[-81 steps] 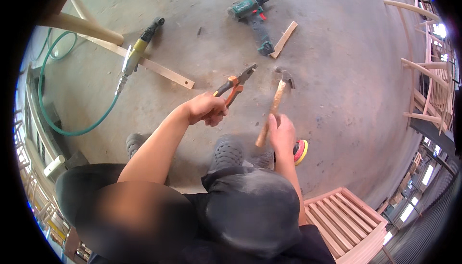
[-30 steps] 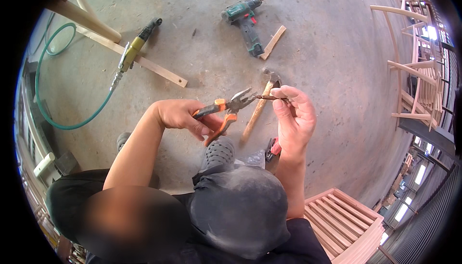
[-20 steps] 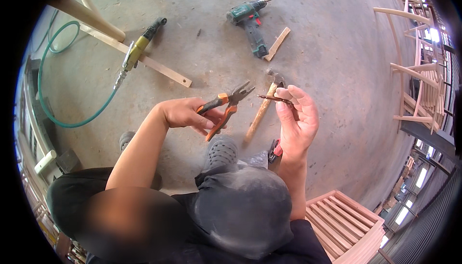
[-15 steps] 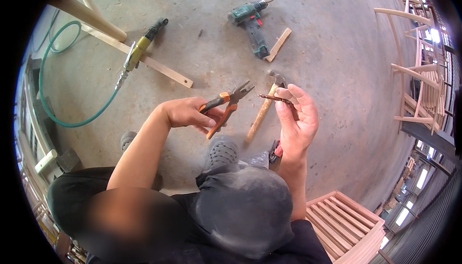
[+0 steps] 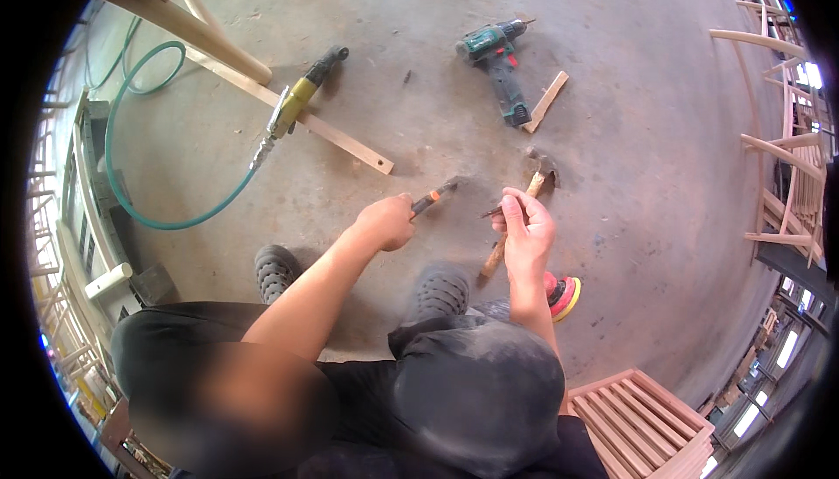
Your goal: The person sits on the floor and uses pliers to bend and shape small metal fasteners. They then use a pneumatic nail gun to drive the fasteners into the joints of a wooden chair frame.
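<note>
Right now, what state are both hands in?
Left hand: closed, holding pliers.
Right hand: closed in a pinch, holding a thin dark rod.

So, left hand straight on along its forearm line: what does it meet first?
Likely the green and black cordless drill on the grey floor. The left hand, holding orange and black pliers, may pass above it; depth is unclear.

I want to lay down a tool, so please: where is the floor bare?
The widest bare floor lies between the hammer and the wooden frames on the right. A smaller patch lies between the yellow tool and the drill, around one dark scrap. It is crowded near the right hand: hammer, pliers, red sander.
</note>
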Demonstrator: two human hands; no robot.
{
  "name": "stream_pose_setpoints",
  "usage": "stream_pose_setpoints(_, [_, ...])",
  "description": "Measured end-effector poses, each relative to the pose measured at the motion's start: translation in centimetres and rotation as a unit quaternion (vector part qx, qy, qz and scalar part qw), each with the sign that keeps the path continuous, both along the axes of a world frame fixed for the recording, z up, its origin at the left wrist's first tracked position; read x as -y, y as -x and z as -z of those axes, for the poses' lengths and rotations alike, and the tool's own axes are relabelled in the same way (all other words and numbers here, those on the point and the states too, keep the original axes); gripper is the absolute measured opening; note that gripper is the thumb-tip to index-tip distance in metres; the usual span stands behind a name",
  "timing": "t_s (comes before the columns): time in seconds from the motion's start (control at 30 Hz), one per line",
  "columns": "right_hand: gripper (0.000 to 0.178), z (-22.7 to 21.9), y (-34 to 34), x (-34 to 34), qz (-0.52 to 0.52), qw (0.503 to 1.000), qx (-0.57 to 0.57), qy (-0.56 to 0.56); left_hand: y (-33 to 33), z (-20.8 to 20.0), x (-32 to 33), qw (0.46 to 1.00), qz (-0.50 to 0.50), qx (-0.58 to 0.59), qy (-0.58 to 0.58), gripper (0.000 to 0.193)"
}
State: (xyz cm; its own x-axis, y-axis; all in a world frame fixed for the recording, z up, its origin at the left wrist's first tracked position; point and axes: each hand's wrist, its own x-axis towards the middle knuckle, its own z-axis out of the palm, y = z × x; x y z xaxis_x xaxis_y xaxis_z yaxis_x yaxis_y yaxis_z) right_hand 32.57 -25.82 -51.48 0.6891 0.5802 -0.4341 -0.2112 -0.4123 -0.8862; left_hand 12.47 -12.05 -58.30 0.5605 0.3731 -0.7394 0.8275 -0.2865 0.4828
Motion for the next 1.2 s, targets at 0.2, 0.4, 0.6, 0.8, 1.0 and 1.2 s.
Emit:
stream_pose_setpoints(0.2, [0.048,2.3,0.5,0.3,0.032,0.996,-0.077,-0.018,-0.7,-1.2,2.9,0.990,0.027,-0.032,-0.136,0.051])
stream_pose_setpoints(0.4, [0.039,3.7,-0.6,0.9,0.046,0.996,-0.072,-0.018,-0.2,-1.1,4.1,0.988,-0.007,0.002,-0.155,0.066])
stream_pose_setpoints(0.6, [0.027,5.9,-4.5,3.7,0.044,0.998,0.010,0.034,0.1,-1.4,3.6,0.988,-0.037,0.009,-0.147,0.064])
stream_pose_setpoints(0.8, [0.021,5.2,-6.8,2.9,-0.049,0.967,0.200,0.151,1.1,-1.1,3.5,0.985,-0.030,0.040,-0.163,0.061])
stream_pose_setpoints(1.0, [0.025,4.9,-8.2,0.0,-0.139,0.953,0.244,0.111,2.5,-0.9,3.4,0.974,0.008,0.093,-0.206,0.065])
stream_pose_setpoints(1.2, [0.025,5.6,-9.4,-2.3,-0.216,0.927,0.295,0.085,2.9,-0.7,4.0,0.971,0.019,0.090,-0.223,0.063])
